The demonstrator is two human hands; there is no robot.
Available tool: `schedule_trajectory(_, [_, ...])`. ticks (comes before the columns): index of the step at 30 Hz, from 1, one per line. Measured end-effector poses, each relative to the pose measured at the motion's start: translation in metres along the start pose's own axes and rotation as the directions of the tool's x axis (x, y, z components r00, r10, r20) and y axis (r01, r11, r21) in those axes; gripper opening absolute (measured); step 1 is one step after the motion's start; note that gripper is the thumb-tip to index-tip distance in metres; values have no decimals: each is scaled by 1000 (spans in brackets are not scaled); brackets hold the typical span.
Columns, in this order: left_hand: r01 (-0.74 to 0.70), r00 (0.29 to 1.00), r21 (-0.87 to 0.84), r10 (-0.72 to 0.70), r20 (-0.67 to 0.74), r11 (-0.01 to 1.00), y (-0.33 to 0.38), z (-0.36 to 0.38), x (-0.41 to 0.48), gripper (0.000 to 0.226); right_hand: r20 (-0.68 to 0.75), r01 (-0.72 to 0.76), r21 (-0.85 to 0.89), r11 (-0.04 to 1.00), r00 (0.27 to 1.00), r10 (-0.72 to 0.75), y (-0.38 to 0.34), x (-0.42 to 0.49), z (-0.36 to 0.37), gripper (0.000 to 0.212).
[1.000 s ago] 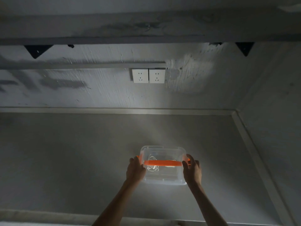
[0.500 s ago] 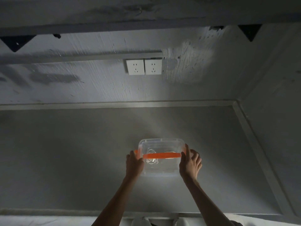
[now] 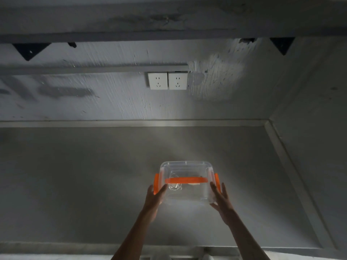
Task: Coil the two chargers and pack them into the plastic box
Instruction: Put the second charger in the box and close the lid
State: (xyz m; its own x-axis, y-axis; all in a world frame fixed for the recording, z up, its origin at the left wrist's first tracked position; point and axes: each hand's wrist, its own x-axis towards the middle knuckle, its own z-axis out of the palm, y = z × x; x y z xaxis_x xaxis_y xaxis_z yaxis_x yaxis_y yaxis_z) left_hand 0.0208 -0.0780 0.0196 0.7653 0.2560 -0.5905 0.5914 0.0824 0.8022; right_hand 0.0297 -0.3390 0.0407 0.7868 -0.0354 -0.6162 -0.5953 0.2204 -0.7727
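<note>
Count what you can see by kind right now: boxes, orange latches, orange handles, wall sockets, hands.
Boxes: 1, the clear box
Orange latches: 2, left latch, right latch
Orange handles: 1, the handle
Wall sockets: 2, left socket, right socket
Hands: 2, left hand, right hand
Total: 8

Two wall sockets (image 3: 167, 81) above grey counter (image 3: 75, 175).

Both hands (image 3: 187, 198) outstretched, fingers extended, palms inward
</note>
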Motion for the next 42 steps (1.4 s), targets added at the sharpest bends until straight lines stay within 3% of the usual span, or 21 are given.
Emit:
schedule_trajectory(4, [-88, 995, -101, 84, -47, 991, -4, 7, -10, 57, -72, 53, 55, 997, 996, -49, 8, 5, 4, 96])
schedule_trajectory(8, [-70, 995, -171, 57, -82, 983, -9, 19, -15, 45, -80, 161, 64, 985, 985, -156, 7, -2, 15, 55])
schedule_trajectory(11, [-89, 989, -111, 75, -128, 990, -8, 16, -13, 41, -55, 168, 34, 985, 985, -166, 9, -5, 10, 60])
schedule_trajectory(14, [-178, 961, 29, 180, -212, 984, -5, 13, -12, 40, 40, 186, -49, 981, 982, -185, 13, -5, 0, 60])
schedule_trajectory(19, [-255, 929, 135, 282, -241, 957, 1, 18, -14, 26, 61, 149, -91, 985, 988, -144, 10, -4, -3, 87])
schedule_trajectory(23, [-306, 935, 149, 327, -141, 940, 7, 13, -9, 61, 7, 104, -93, 990, 995, -104, 7, 4, -5, 91])
schedule_trajectory(29, [-377, 905, 340, 421, -65, 862, 15, 12, -13, 83, 2, 52, 3, 999, 999, -52, 9, 10, -2, 94])
schedule_trajectory(32, [-391, 883, 391, 459, -95, 833, 17, 18, -21, 73, 2, 141, -131, 981, 990, -142, 9, 9, -2, 101])
schedule_trajectory(35, [-383, 871, 444, 477, -119, 810, 20, 21, -24, 52, 24, 287, -280, 916, 956, -292, 0, 1, -2, 66])
schedule_trajectory(37, [-378, 860, 489, 493, -129, 787, 20, 23, -23, 44, 42, 317, -319, 893, 946, -321, -2, 3, -2, 54])
schedule_trajectory(42, [-383, 849, 585, 522, -82, 715, 20, 29, -27, 42, 27, 278, -314, 908, 958, -284, -3, -2, 1, 70])
